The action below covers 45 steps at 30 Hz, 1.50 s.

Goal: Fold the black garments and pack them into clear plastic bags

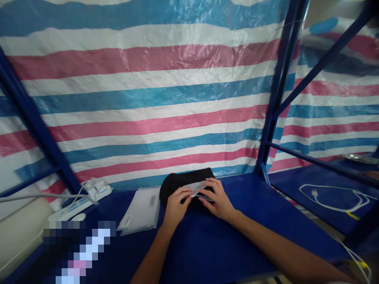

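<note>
A small translucent whitish plastic piece [194,187] is held up between my hands, in front of a black cloth-like bundle [189,178]. My left hand [177,205] is closed, with its thumb and fingers pinching the left end of the piece. At the other end, the curved fingers of my right hand [218,200] grip the edge, somewhat spread. What exactly the piece is cannot be made out. Left of my left hand lies a stack of clear-wrapped white sheets [142,208] with a small label.
The blue tabletop [242,244] is framed by blue metal posts [274,98] and a striped plastic sheet [154,90]. At left sit a white power strip [79,203] and a pixelated area. White cables [334,207] lie on the right-hand surface.
</note>
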Tool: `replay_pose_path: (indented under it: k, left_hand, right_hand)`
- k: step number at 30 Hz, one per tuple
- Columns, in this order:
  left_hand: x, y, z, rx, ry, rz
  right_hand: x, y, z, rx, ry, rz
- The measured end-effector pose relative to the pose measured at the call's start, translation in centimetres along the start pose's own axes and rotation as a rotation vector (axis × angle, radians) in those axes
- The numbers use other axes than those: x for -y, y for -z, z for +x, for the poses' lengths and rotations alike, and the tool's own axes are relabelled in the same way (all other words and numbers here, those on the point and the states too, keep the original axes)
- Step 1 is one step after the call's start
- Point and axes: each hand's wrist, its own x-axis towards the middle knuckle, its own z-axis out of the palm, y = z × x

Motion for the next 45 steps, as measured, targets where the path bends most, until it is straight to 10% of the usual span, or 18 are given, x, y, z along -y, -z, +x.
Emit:
replay_pose_path:
  k: [12,39,45]
  left_hand:
    - [-0.9,-0.3,-0.2,0.067,-0.114,0.010]
    - [1.3,1.8,0.9,-0.247,0.085,0.140]
    - [1.0,1.8,0.4,-0.101,0.043,0.197]
  right_hand:
    - [0.4,-0.8,0.3,0.130,-0.038,0.094]
    - [-5.4,2.3,0.4,0.093,-0.234,-0.149]
    - [-4.2,3.0,-0.1,0.161,-0.232,0.113]
